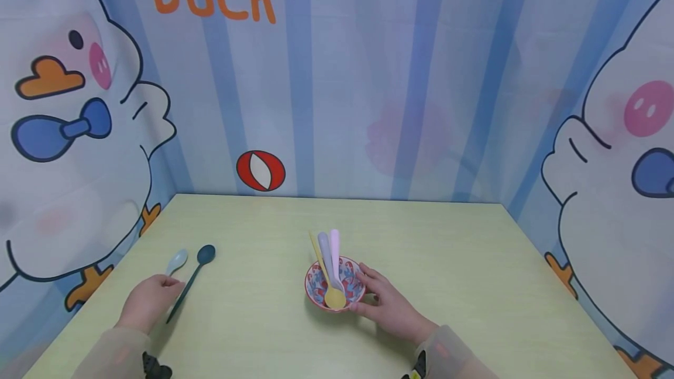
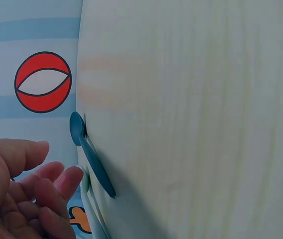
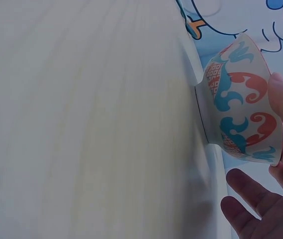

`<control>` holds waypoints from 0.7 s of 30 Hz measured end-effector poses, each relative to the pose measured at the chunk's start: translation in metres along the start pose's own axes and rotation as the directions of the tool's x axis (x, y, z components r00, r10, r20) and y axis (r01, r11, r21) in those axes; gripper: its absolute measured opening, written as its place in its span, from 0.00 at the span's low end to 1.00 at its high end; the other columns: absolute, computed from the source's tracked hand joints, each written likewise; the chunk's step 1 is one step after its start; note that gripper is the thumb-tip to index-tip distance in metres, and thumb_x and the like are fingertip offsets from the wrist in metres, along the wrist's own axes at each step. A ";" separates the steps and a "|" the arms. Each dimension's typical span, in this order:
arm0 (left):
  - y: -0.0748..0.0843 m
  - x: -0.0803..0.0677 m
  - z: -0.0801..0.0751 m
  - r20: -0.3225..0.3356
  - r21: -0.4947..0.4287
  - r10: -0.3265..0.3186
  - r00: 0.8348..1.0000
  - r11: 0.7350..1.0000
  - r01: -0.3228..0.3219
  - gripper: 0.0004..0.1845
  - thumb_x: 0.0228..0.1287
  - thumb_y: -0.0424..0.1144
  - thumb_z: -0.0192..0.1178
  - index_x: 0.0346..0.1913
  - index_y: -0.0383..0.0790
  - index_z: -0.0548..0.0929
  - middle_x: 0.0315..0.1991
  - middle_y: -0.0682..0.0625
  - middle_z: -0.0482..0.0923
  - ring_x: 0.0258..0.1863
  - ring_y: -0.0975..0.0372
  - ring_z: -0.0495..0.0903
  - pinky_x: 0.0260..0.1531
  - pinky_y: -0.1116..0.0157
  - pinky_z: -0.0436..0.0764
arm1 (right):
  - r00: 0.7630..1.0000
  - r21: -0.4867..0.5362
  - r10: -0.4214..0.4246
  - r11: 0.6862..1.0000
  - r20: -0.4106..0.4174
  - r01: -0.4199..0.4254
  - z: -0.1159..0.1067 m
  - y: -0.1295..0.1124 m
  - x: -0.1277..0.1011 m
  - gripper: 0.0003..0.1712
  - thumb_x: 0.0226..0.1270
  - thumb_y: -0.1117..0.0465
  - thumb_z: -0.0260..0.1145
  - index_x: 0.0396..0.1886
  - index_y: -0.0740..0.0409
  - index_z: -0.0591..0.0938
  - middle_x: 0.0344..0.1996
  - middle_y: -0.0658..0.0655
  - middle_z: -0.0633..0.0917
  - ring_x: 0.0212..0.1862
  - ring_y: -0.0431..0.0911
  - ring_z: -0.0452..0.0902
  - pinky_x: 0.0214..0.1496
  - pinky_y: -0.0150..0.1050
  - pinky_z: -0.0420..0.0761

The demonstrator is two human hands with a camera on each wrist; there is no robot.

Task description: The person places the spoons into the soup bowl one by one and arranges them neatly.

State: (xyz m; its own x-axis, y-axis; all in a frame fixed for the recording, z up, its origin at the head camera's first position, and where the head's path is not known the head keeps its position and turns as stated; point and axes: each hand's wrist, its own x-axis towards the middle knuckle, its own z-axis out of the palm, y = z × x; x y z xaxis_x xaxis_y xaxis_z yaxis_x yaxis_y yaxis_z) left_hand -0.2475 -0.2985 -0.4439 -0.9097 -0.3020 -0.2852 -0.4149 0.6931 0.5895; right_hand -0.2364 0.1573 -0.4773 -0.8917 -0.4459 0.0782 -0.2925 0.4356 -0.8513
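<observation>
A patterned bowl (image 1: 310, 290) stands upright on the table, its outside showing red and blue swirls in the right wrist view. My right hand (image 1: 392, 306) grips its right side, thumb and fingers at the rim. Inside lean a yellow spoon (image 1: 335, 298), a lavender spoon (image 1: 324, 245) and a pink spoon (image 1: 334, 244), handles upward. On the left, my left hand (image 1: 150, 302) hovers over a pale blue spoon (image 1: 178, 260), hiding its handle. Its thumb and fingers are apart in the left wrist view (image 2: 32, 194). Beside it lies a dark teal spoon (image 1: 206, 254).
The pale yellow-green table (image 1: 421, 238) meets a printed curtain (image 1: 347, 75) at the back and both sides. The table surface stretches between the left-hand spoons and the bowl.
</observation>
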 end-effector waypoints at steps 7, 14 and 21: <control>-0.002 -0.002 0.001 -0.007 0.010 -0.008 1.000 1.000 0.008 0.23 0.71 0.44 0.53 0.54 0.23 0.73 0.45 0.32 0.76 0.41 0.46 0.73 0.38 0.52 0.75 | 1.000 -0.001 0.000 1.000 0.000 0.000 0.000 0.001 0.000 0.42 0.64 0.50 0.67 0.72 0.61 0.62 0.75 0.57 0.51 0.60 0.51 0.70 0.62 0.53 0.69; -0.004 -0.002 0.006 -0.036 0.049 -0.011 0.999 0.999 0.013 0.21 0.68 0.42 0.56 0.50 0.22 0.75 0.41 0.33 0.77 0.39 0.47 0.74 0.36 0.54 0.75 | 1.000 -0.023 0.005 1.000 -0.002 -0.005 0.001 0.002 0.001 0.43 0.64 0.49 0.67 0.72 0.61 0.62 0.75 0.57 0.51 0.61 0.51 0.70 0.62 0.53 0.70; -0.008 -0.002 0.007 -0.015 0.034 -0.003 1.000 0.999 0.004 0.21 0.66 0.42 0.58 0.49 0.23 0.75 0.39 0.35 0.77 0.37 0.48 0.73 0.33 0.56 0.74 | 1.000 -0.023 0.012 1.000 -0.005 -0.012 0.001 0.001 0.001 0.42 0.64 0.49 0.67 0.72 0.60 0.62 0.75 0.57 0.51 0.60 0.51 0.70 0.63 0.53 0.69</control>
State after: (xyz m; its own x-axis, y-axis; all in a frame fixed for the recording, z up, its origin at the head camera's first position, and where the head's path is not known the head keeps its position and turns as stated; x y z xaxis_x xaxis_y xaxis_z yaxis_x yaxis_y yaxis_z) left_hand -0.2421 -0.2982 -0.4531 -0.9085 -0.3141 -0.2756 -0.4174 0.7139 0.5622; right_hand -0.2379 0.1569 -0.4787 -0.8969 -0.4366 0.0703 -0.2892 0.4588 -0.8402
